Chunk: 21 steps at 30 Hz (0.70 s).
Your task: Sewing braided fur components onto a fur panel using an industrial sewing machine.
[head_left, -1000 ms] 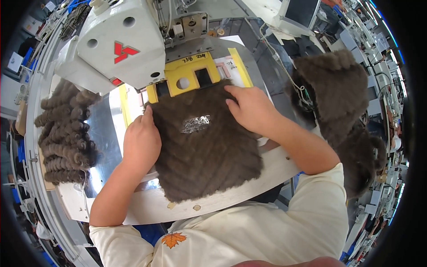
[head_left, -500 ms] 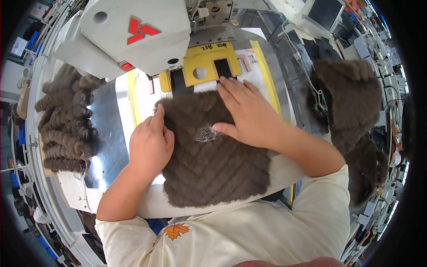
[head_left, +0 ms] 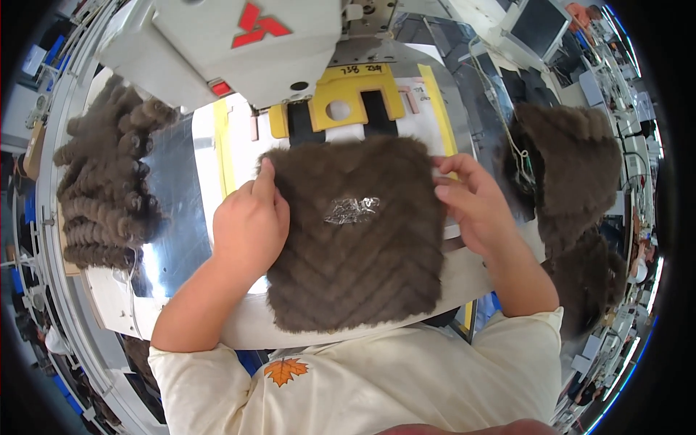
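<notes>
A dark brown fur panel (head_left: pixel 362 268) with chevron ridges lies flat in front of me. A crinkled, shiny clear patch (head_left: pixel 353 210) sits on its upper middle. At the panel's left edge is my left hand (head_left: pixel 250 221), its index finger stretched along the top left corner and its other fingers curled against the edge; its thumb is hidden. My right hand (head_left: pixel 475 203) is at the upper right edge, fingers bent, with a gap between thumb and index finger. Just beyond the panel lies a yellow template (head_left: pixel 348 94) with black strips (head_left: pixel 301 123).
A white machine head (head_left: pixel 239 43) with a red emblem overhangs the far side. Rolled fur pieces (head_left: pixel 109 181) are heaped at left beside a shiny metal plate (head_left: pixel 174 196). More fur panels (head_left: pixel 580 167) hang at right near a cord (head_left: pixel 500 116). A monitor (head_left: pixel 536 29) stands at far right.
My right hand has come off the panel's top and moved right to its edge, uncovering the upper right corner and the whole clear patch. My left hand remains at the left edge.
</notes>
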Each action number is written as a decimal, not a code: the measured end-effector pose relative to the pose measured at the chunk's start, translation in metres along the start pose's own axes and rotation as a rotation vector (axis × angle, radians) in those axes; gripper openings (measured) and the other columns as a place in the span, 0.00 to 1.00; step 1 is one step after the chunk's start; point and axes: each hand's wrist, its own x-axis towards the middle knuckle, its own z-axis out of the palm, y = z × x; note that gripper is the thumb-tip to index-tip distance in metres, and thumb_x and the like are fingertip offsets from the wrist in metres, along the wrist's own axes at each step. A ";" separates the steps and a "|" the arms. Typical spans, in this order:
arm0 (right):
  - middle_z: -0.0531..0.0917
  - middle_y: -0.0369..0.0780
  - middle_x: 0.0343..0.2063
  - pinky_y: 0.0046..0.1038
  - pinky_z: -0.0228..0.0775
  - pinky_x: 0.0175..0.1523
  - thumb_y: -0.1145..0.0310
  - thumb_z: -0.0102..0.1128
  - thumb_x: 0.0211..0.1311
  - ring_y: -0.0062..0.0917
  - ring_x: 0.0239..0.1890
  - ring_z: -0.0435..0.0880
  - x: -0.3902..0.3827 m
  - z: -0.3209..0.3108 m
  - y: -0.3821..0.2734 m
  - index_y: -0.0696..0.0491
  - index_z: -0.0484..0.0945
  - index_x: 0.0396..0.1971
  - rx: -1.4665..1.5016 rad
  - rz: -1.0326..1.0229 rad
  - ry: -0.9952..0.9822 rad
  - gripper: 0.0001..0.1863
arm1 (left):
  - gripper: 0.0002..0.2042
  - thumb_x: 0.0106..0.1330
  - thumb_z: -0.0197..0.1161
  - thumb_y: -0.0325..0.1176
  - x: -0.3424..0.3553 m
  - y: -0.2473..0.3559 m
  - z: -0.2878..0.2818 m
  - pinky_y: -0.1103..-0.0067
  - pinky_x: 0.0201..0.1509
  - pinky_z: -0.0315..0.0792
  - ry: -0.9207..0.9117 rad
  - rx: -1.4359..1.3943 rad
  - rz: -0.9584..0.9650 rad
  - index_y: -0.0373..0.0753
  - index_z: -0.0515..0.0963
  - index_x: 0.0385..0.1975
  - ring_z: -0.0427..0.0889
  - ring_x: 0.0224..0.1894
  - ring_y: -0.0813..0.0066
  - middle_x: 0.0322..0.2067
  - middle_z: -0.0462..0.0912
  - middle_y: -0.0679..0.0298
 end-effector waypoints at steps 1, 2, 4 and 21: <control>0.76 0.34 0.48 0.21 0.70 0.44 0.76 0.68 0.62 0.15 0.43 0.79 0.001 -0.002 0.001 0.53 0.75 0.53 0.017 0.065 -0.060 0.20 | 0.21 0.65 0.62 0.26 0.000 0.001 -0.001 0.63 0.35 0.78 0.003 0.000 0.014 0.29 0.78 0.59 0.83 0.29 0.51 0.28 0.84 0.50; 0.76 0.30 0.40 0.19 0.66 0.37 0.76 0.67 0.64 0.11 0.32 0.75 0.002 0.006 0.000 0.53 0.74 0.50 -0.045 0.073 -0.038 0.17 | 0.20 0.66 0.61 0.26 0.000 0.002 -0.002 0.63 0.35 0.78 -0.005 0.003 0.002 0.29 0.78 0.59 0.84 0.29 0.51 0.29 0.84 0.50; 0.77 0.31 0.36 0.20 0.66 0.35 0.74 0.66 0.65 0.13 0.29 0.75 0.003 0.015 -0.008 0.54 0.75 0.51 -0.219 0.025 -0.033 0.16 | 0.20 0.67 0.61 0.26 0.001 0.002 -0.002 0.62 0.35 0.78 -0.014 0.010 0.006 0.28 0.78 0.58 0.84 0.29 0.50 0.29 0.85 0.49; 0.85 0.56 0.36 0.50 0.75 0.47 0.70 0.59 0.67 0.55 0.41 0.84 0.068 0.028 -0.021 0.62 0.79 0.54 -1.301 -0.562 0.015 0.18 | 0.18 0.68 0.56 0.23 0.047 -0.015 0.008 0.58 0.40 0.80 -0.015 0.084 0.006 0.25 0.78 0.56 0.85 0.34 0.42 0.32 0.84 0.40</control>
